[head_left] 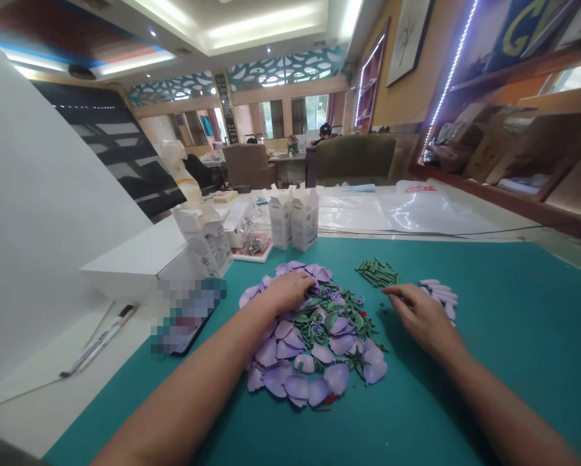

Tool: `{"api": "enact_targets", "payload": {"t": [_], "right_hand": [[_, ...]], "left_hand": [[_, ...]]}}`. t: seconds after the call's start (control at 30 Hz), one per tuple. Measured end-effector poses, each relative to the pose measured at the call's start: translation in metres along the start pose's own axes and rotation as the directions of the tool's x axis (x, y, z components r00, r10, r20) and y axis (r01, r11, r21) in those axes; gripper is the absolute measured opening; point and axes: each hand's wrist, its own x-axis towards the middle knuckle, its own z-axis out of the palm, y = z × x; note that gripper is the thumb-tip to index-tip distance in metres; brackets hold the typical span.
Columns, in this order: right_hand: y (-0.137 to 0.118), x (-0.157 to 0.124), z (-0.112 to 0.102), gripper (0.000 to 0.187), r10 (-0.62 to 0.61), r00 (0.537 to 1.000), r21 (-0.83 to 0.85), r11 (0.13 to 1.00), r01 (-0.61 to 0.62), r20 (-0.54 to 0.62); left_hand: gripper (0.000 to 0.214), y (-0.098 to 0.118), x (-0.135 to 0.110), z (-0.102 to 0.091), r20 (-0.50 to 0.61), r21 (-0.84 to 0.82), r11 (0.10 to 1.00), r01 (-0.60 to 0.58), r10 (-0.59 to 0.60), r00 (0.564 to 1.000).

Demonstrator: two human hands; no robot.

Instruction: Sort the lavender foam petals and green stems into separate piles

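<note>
A heap of purple plastic-looking petals (pixel 297 386), mixed with green leaf-like pieces (pixel 356 362) and small purple rings (pixel 318 333), lies on the green mat (pixel 504 285). At the heap's far side, my left hand (pixel 290 290) bends its fingers down among the petals; its fingertips are partly hidden, so what they grip does not show. To the right, my right hand (pixel 424 317) hovers over the mat with thumb and forefinger drawn together; anything between them is too small to name. Just below those fingertips is a tiny dark green bit (pixel 382 305).
Green sticks (pixel 378 272) are piled beyond my right hand, and pale purple pieces (pixel 440 292) lie right of it. White cartons (pixel 304 220) line the mat's far edge. A phone (pixel 193 317) and a marker (pixel 99 340) lie left. Plastic sheeting (pixel 416 210) covers the far table.
</note>
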Motion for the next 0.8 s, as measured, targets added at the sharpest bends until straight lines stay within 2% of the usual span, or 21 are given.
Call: {"api": "enact_targets", "payload": {"t": [0.1,0.2,0.33,0.43,0.57,0.7,0.8], "right_hand": [[-0.002,0.001,0.001,0.029,0.008,1.0,0.002,1.0,-0.008,0.002],[-0.001,0.001,0.001,0.029,0.008,1.0,-0.002,1.0,-0.008,0.001],[0.004,0.0,0.002,0.031,0.013,1.0,-0.025,1.0,-0.013,0.003],[0.009,0.0,0.003,0.032,0.017,1.0,-0.031,0.999,-0.016,0.008],[0.01,0.0,0.002,0.032,0.021,1.0,-0.023,1.0,-0.02,0.014],[0.007,0.0,0.001,0.032,0.032,0.999,-0.017,0.999,-0.032,0.028],[0.005,-0.001,0.001,0.031,0.046,0.998,-0.022,0.999,-0.045,0.032]], "left_hand": [[0.036,-0.013,-0.019,-0.007,0.01,-0.023,0.999,0.046,-0.046,0.999],[0.04,-0.028,-0.028,-0.023,-0.002,-0.045,0.993,0.11,-0.11,0.994],[0.046,-0.037,-0.012,-0.042,-0.041,-0.063,0.985,0.161,-0.164,0.986],[0.046,-0.034,0.014,-0.037,-0.027,-0.055,0.984,0.171,-0.173,0.985],[0.044,-0.028,0.039,-0.015,0.042,-0.036,0.984,0.174,-0.172,0.984],[0.039,-0.031,0.031,-0.006,0.092,-0.049,0.988,0.143,-0.138,0.986],[0.033,-0.038,0.01,-0.02,0.103,-0.081,0.991,0.109,-0.1,0.99]]}}
